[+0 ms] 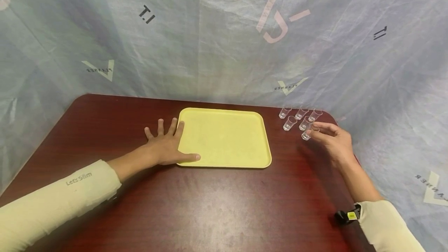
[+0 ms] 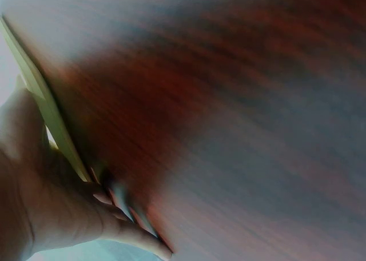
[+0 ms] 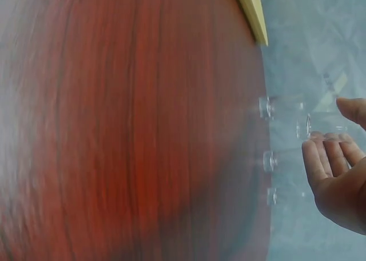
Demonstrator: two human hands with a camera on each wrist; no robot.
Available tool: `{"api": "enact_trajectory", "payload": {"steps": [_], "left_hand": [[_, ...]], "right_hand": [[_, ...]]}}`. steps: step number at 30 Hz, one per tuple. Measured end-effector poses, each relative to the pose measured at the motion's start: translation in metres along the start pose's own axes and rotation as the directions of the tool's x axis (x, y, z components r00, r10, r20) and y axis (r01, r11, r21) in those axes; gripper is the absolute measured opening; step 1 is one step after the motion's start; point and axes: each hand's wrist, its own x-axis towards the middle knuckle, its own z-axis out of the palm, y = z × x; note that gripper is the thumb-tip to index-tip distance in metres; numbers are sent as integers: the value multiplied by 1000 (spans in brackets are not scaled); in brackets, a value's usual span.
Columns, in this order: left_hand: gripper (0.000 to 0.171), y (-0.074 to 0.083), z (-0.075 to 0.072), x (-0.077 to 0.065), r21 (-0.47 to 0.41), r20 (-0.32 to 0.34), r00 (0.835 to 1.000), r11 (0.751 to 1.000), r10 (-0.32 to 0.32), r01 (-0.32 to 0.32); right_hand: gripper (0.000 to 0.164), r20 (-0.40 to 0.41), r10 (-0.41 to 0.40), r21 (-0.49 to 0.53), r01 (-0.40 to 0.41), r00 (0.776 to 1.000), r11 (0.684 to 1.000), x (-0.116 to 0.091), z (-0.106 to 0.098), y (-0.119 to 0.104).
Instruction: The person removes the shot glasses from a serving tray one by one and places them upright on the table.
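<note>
My left hand (image 1: 163, 147) lies with fingers spread at the left edge of a yellow tray (image 1: 224, 137). Its thumb reaches over the tray's near left corner; the left wrist view shows this hand (image 2: 54, 207) against the tray's side (image 2: 48, 109). At the right, my right hand (image 1: 334, 143) pinches a small clear shot glass (image 1: 306, 134) between thumb and fingers. In the right wrist view, that shot glass (image 3: 314, 125) appears raised off the table, in the right hand (image 3: 340, 175). Several similar shot glasses (image 1: 289, 123) stand upright just beyond it.
The dark red wooden table (image 1: 210, 205) has rounded far corners. A grey printed sheet (image 1: 168, 42) hangs behind it and at both sides. The shot glasses stand near the table's far right corner. A black strap with a yellow label (image 1: 351, 216) is at the right wrist.
</note>
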Motion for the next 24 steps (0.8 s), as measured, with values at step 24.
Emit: {"api": "enact_trajectory", "payload": {"steps": [24], "left_hand": [[150, 0, 0, 1, 8, 4, 1000, 1000, 3, -3]], "right_hand": [[28, -26, 65, 193, -59, 998, 979, 27, -53, 9]]}}
